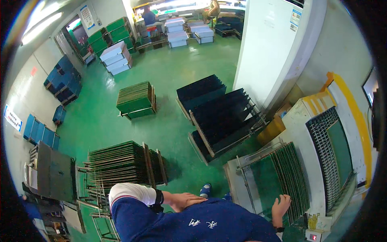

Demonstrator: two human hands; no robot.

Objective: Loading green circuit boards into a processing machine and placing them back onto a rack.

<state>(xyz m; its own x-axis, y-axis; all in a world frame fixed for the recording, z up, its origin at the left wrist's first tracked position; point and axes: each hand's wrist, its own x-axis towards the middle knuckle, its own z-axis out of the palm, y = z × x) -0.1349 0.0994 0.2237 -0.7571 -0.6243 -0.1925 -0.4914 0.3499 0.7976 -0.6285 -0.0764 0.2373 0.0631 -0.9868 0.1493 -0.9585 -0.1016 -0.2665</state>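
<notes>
Head view. The left hand (186, 200), at bottom centre of the frame, lies against the shirt (209, 220) with its fingers extended; nothing is seen in its grip. The right hand (281, 207), at lower right, is loosely curled and partly open beside the green boards (291, 181). No board is visibly gripped; contact with the nearest edges cannot be determined.

The green boards stand on edge in a close row at lower right, next to a metal rail (246, 187). Upright spacing probably keeps the faces apart and leaves each edge accessible to the fingers. Right of them, a machine (318, 111) carries a black grid (322, 139); the short reach between the two presumably explains the position of the row.

At centre right, dark panels (219, 115) stand on edge in racks. At lower left, a rack (147, 165) holds further boards (115, 163), likely stacked apart to protect their surfaces.
</notes>
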